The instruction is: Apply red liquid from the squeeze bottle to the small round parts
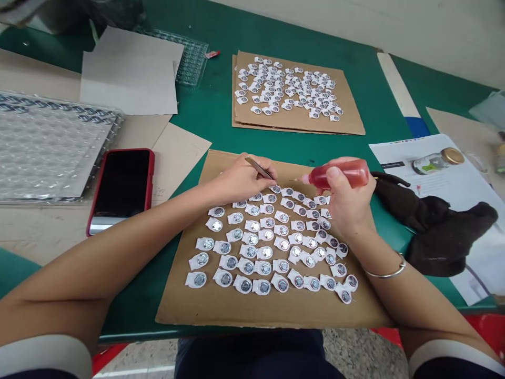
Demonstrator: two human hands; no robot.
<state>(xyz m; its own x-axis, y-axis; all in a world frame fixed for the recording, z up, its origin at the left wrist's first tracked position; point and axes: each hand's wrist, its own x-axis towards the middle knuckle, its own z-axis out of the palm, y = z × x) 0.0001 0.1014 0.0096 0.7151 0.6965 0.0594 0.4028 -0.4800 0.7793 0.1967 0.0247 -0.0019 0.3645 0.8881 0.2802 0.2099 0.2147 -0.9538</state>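
Standing here watching, and both hands are busy. The left hand (246, 181) has its fingers pinched together on metal tweezers (256, 167), over the far part of the front cardboard sheet (205, 313). The right hand (351, 202) is wrapped around a red squeeze bottle (357, 172), thumb pressed on its side, above the sheet's far right part. Rows of round metallic discs on white paper tabs (222, 277) cover the cardboard.

The bottle looks light, soft-walled and probably a bit slippery; I'd hold it round the fat body and keep off the thin needle tip, which looks easy to bend. Tweezers look stiff and slim, best gripped mid-length. Those little tabs are probably feather-light and easy to nudge, so I'd take one by its paper edge.

The bottle lies nearly level, long axis running left-right, needle pointing left at the other hand. The tweezers slant down to the right, toward the nearest tab.
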